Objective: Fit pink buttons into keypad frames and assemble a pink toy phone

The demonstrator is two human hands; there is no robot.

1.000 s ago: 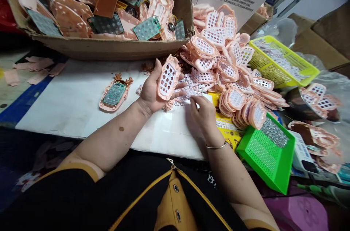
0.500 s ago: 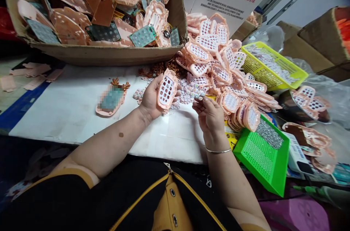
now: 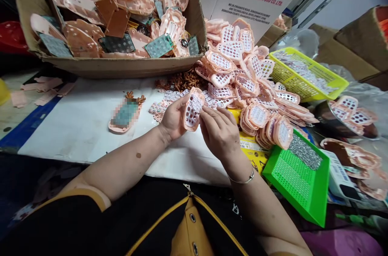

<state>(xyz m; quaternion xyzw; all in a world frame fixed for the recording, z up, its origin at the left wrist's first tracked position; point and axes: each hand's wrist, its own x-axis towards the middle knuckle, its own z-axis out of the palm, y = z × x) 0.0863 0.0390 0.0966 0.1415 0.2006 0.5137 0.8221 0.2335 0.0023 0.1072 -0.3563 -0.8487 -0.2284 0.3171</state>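
Observation:
My left hand (image 3: 173, 122) is wrapped round a pink plastic casing half (image 3: 192, 115), tilted, its face with a grid of button holes towards me. White keypad pieces sit in the upper part of that face; the lower holes show dark. At the casing's right edge, the bent fingers of my right hand (image 3: 222, 133) press together against it; what they pinch is hidden. Small white keypad pieces (image 3: 172, 95) lie on the table behind the left hand. Further left rests another pink casing (image 3: 117, 127) with brown antlers, its middle blurred out.
A cardboard box (image 3: 121, 68) of casings and circuit boards stands at the back left. Pink casings (image 3: 230, 50) are heaped at the back right. A yellow basket (image 3: 321, 80) holds white pieces. Screws lie in a green tray (image 3: 298, 181) beside my right forearm.
My right hand has moved left and forward, from beside the casing to its edge. White pieces now show in the casing's upper holes. The whole view has shifted slightly.

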